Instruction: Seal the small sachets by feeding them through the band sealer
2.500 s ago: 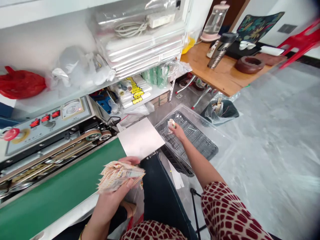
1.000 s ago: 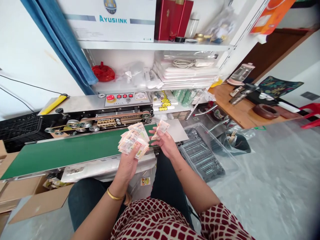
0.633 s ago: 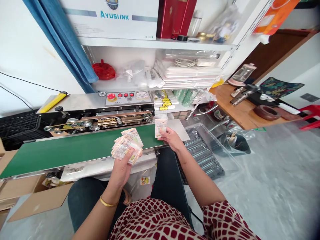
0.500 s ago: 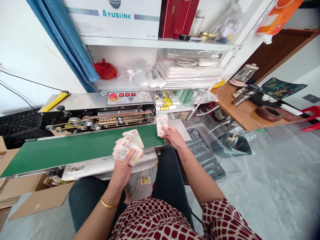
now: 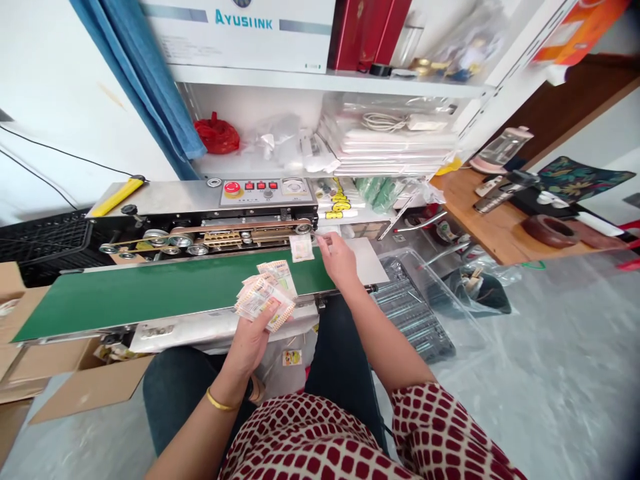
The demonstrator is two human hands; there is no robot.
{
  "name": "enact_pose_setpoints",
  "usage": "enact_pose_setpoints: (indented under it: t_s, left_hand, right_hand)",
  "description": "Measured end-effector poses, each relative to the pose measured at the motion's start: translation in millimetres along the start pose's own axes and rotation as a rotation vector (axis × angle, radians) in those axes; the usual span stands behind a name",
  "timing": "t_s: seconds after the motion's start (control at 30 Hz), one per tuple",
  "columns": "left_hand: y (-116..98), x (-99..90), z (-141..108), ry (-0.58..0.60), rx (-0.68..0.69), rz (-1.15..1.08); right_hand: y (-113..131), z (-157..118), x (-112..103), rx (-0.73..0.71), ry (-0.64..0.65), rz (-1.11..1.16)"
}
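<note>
One packet [image 5: 301, 248] is over the green belt [image 5: 150, 292], by the machine [image 5: 267, 193]; several packets [image 5: 265, 301], not yet there, are clamped in the left hand [image 5: 250, 343]. Right hand [image 5: 341, 261] beside it, grip unclear.

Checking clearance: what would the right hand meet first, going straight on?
Probably the small pale square packet just ahead of the right hand, then the round silver pulley; depth is unclear.

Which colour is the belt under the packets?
The belt is plain green; it shows best in the head view.
</note>
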State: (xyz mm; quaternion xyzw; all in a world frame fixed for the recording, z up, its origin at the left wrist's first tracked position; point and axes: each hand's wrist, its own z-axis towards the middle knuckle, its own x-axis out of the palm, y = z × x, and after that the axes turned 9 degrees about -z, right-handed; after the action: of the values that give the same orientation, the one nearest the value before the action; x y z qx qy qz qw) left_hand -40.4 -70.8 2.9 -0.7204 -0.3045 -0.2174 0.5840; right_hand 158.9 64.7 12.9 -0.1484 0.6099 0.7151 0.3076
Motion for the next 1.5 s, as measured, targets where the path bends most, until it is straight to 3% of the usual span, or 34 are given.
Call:
enact_pose_setpoints:
  t_s: [0.03, 0.17, 0.23, 0.43, 0.6, 0.7, 0.83, 1.0, 1.13, 1.2, 1.33, 1.4, 1.5]
  left_hand:
    - [-0.1, 0.5, 0.4, 0.014, -0.007, 0.014]
    - [4.3, 2.8, 2.4, 0.109, -0.004, 0.118]
    - [7.8, 5.1, 2.7, 0.162, 0.007, 0.192]
    - [9.9, 12.5, 1.3, 0.215, 0.058, 0.305]
    - [7.0, 15.4, -0.4, 0.188, 0.086, 0.325]
    - [8.1, 15.3, -2.5, 0.177, 0.050, 0.329]
    - [12.3, 8.9, -3.8, 0.150, -0.025, 0.237]
    - [15.0, 2.3, -2.6, 0.080, -0.094, 0.154]
    - [13.5, 5.9, -2.6, 0.075, -0.137, 0.133]
    - [11.3, 8.4, -2.4, 0.073, -0.154, 0.130]
    - [5.2, 10.9, 1.0, 0.115, -0.164, 0.118]
    - [3.2, 11.4, 4.1, 0.131, -0.145, 0.100]
    - [3.3, 13.0, 8.2, 0.145, -0.138, 0.082]
  right_hand:
    - [7.9, -8.9, -5.4, -0.029, 0.049, 0.067]
    - [34.2, -39.8, -18.0, -0.101, 0.517, 0.454]
    - [40.6, -47.4, -16.0, -0.104, 0.612, 0.491]
    - [38.1, -54.5, 4.2, 0.157, 0.615, 0.811]
    - [28.1, -64.1, 15.2, 0.201, 0.663, 0.828]
    - [15.8, -60.1, 13.1, 0.267, 0.562, 0.845]
    - [-12.8, -34.7, -1.4, 0.328, 0.375, 0.746]
    - [-40.8, 5.1, -6.7, 0.342, 0.266, 0.569]
    - [-35.9, 26.0, 6.6, 0.331, 0.257, 0.436]
    - [-28.4, 28.7, 9.9, 0.249, 0.233, 0.249]
    - [-9.7, 10.3, -0.4, 0.000, -0.038, -0.018]
    - [1.6, -8.3, -10.3, -0.047, 0.084, 0.135]
    - [17.3, -36.6, -21.4, -0.105, 0.495, 0.460]
